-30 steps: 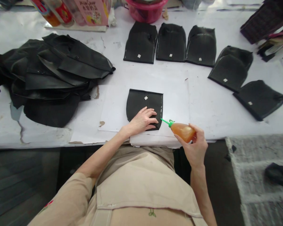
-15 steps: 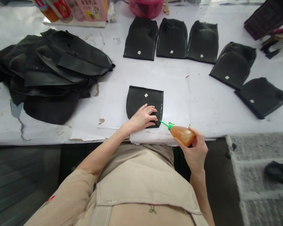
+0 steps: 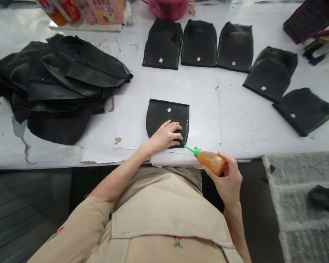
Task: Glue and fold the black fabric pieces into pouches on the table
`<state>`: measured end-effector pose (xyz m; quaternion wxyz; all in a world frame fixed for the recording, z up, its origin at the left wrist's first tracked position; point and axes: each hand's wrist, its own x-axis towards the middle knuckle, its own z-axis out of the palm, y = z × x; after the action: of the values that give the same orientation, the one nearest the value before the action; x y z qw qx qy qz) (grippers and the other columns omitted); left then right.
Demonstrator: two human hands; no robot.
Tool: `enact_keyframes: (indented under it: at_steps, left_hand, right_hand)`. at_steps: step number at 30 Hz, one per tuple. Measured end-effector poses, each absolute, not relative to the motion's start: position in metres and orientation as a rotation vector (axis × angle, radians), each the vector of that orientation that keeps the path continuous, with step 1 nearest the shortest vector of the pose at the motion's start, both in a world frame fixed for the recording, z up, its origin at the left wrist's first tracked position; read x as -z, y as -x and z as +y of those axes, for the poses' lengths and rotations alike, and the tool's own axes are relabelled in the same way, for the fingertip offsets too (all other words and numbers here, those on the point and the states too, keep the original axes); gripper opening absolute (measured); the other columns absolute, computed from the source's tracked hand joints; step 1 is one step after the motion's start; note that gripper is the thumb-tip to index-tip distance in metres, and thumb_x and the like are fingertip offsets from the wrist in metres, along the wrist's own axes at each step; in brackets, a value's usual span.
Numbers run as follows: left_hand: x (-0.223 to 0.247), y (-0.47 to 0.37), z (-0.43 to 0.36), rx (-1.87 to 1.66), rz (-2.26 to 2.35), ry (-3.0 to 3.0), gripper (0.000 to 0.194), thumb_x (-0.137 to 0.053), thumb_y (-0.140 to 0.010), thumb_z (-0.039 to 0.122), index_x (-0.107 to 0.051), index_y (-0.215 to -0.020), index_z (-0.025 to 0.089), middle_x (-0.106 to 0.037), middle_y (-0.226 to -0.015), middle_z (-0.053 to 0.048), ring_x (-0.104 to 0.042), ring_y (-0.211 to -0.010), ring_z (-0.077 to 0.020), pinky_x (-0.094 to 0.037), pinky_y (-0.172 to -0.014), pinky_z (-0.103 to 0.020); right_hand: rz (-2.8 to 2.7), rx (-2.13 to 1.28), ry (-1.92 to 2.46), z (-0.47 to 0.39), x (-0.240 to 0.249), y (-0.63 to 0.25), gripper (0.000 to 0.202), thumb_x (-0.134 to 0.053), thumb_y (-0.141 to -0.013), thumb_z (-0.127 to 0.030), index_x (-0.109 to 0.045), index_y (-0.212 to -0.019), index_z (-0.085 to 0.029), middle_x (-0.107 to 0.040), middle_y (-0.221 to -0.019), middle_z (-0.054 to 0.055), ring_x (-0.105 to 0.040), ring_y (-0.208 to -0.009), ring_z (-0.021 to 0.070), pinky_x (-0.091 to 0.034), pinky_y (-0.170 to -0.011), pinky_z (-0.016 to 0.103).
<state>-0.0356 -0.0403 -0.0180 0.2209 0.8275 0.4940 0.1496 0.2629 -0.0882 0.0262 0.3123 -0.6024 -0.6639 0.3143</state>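
A black leather-like piece (image 3: 159, 118) with a small white diamond mark lies at the table's front edge. My left hand (image 3: 166, 137) rests on its lower right part, fingers spread and palm down. Along the right edge of the piece runs a whitish, shiny streak. In my right hand (image 3: 229, 175) is a squeeze glue bottle (image 3: 211, 161) of amber liquid, held around its base and tilted to the left. Its thin green nozzle (image 3: 191, 149) points at the piece's lower right corner, the tip at or very near the edge.
Several similar black pieces (image 3: 199, 44) lie in an arc from the back to the right. A heap of black pieces (image 3: 71, 80) fills the left. Behind stand bottles (image 3: 68, 11), a pink box (image 3: 105, 12) and a pink bowl (image 3: 168, 9). Grey cloth (image 3: 298, 190) lies at lower right.
The glue bottle has moved slightly down and left, its nozzle tip travelling along the right edge to the lower corner. My left hand stays in place on the piece.
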Motion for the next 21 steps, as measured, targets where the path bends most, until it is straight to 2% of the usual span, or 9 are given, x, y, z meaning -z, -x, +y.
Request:
enact_keyframes:
  at_steps: [5,13,17,19,21]
  left_hand:
    - [0.015,0.035,-0.04,-0.404,1.37,-2.288,0.019,-0.069,-0.093,0.032,-0.073,-0.109,0.023,-0.062,-0.135,-0.01,-0.048,-0.14,-0.0282,-0.03,-0.122,-0.055]
    - [0.013,0.035,-0.039,-0.395,1.38,-2.253,0.022,-0.07,-0.091,0.033,-0.07,-0.111,0.023,-0.062,-0.136,-0.01,-0.048,-0.141,-0.0275,-0.03,-0.123,-0.054]
    - [0.013,0.035,-0.04,-0.381,1.375,-2.267,0.021,-0.069,-0.092,0.03,-0.07,-0.111,0.022,-0.062,-0.136,-0.009,-0.048,-0.141,-0.0276,-0.03,-0.123,-0.053]
    - [0.012,0.034,-0.04,-0.37,1.376,-2.276,0.018,-0.068,-0.094,0.026,-0.07,-0.111,0.022,-0.062,-0.136,-0.009,-0.049,-0.14,-0.0267,-0.03,-0.122,-0.053]
    - [0.01,0.032,-0.04,-0.361,1.387,-2.289,0.017,-0.067,-0.094,0.023,-0.071,-0.11,0.022,-0.062,-0.134,-0.009,-0.053,-0.135,-0.0253,-0.034,-0.12,-0.05]
  right_hand:
    - [-1.591,-0.969,1.558,-0.08,-0.015,-0.262,0.065,-0.09,-0.068,-0.046,-0.063,-0.122,-0.023,-0.067,-0.122,0.009,-0.069,-0.107,0.0286,-0.059,-0.095,0.047]
    - [-1.562,-1.11,1.52,-0.067,-0.002,-0.27,0.068,-0.092,-0.066,-0.044,-0.062,-0.123,-0.024,-0.066,-0.121,0.009,-0.07,-0.101,0.0257,-0.062,-0.088,0.043]
    - [-1.424,-1.179,1.517,-0.066,-0.005,-0.278,0.069,-0.095,-0.059,-0.04,-0.065,-0.118,-0.023,-0.068,-0.116,0.007,-0.071,-0.1,0.0265,-0.061,-0.089,0.043]
    - [-1.28,-1.214,1.531,-0.067,-0.007,-0.278,0.071,-0.097,-0.055,-0.038,-0.065,-0.116,-0.023,-0.07,-0.111,0.006,-0.071,-0.094,0.0255,-0.062,-0.081,0.04]
    - [-1.101,-1.263,1.53,-0.068,-0.008,-0.275,0.07,-0.097,-0.054,-0.039,-0.065,-0.115,-0.022,-0.071,-0.102,0.005,-0.07,-0.084,0.0227,-0.059,-0.064,0.032]
